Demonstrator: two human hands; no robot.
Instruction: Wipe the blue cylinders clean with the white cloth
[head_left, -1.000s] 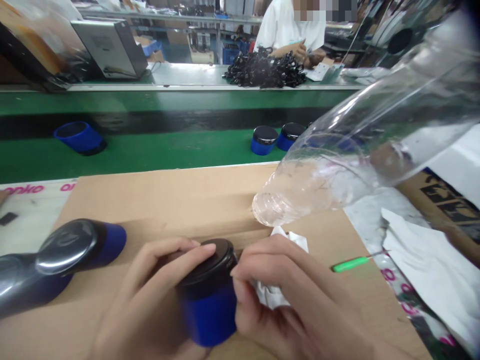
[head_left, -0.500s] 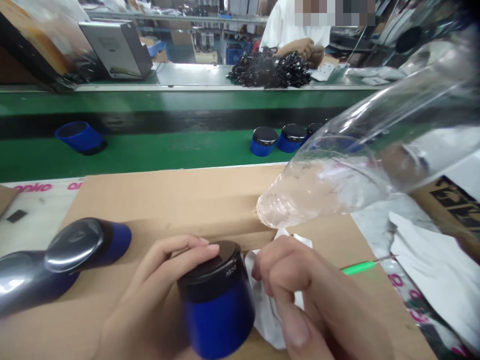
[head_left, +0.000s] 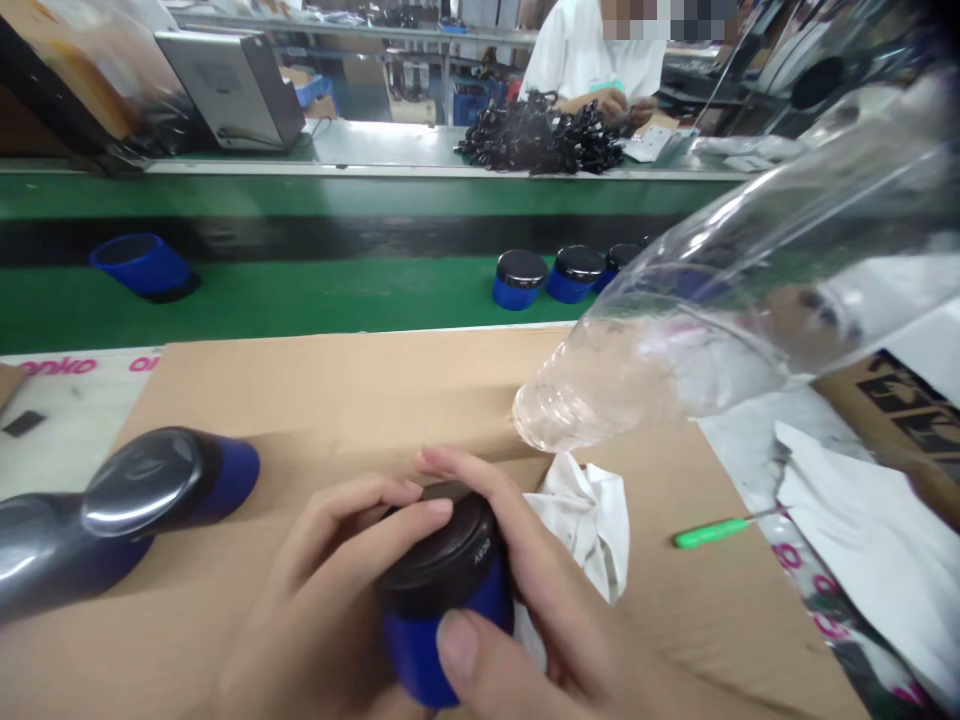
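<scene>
A round blue housing with a black end is gripped between both hands, low in the middle of the view. White lettering, partly blurred, shows on its black rim. My left hand wraps its left side, fingertips resting on the black end. From the right, my right hand closes around it, thumb on the blue wall and fingers along the far edge. A crumpled white cloth lies just behind my right hand. To the left, two blue housings with glossy dark domed tops lie on the cardboard.
Cardboard covers the worktop. A clear plastic tube slants in from the right. On the right lies a green-handled tool with a thin shaft. Several blue housings stand on the green belt; a co-worker works beyond.
My right hand has moved left from beside the housing and now grips it. The housing has shifted slightly right, and more of the white cloth shows.
</scene>
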